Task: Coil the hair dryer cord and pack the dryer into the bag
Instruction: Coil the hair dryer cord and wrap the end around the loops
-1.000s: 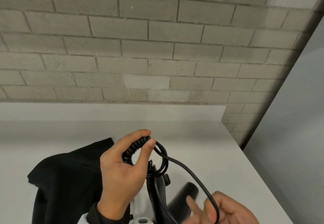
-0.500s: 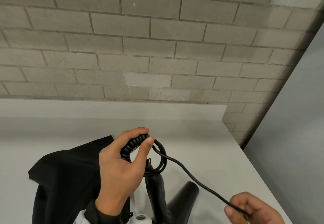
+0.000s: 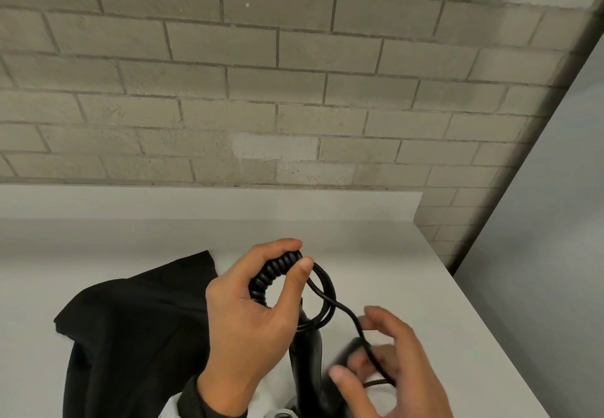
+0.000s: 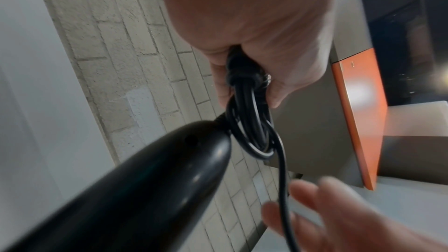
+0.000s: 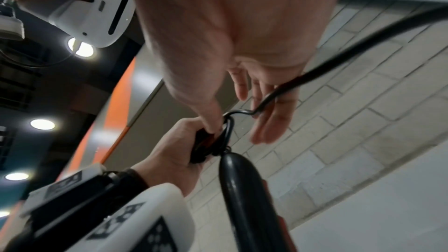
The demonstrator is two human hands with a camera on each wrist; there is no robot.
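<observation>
Cord (image 3: 330, 290): you have its loops gathered in your left hand (image 3: 251, 323), thumb and curled fingers closed round the spiral section, held above the white counter (image 3: 376, 254). Hair dryer (image 3: 307, 362) hangs just below that fist, handle up. Black bag (image 3: 130, 336) lies on the counter to the left. Free cord runs down across your right hand (image 3: 389, 368), fingers spread and blurred, not closed on it. Half a second ago that hand pinched the cord farther out, lower right; it is now nearer the dryer.
</observation>
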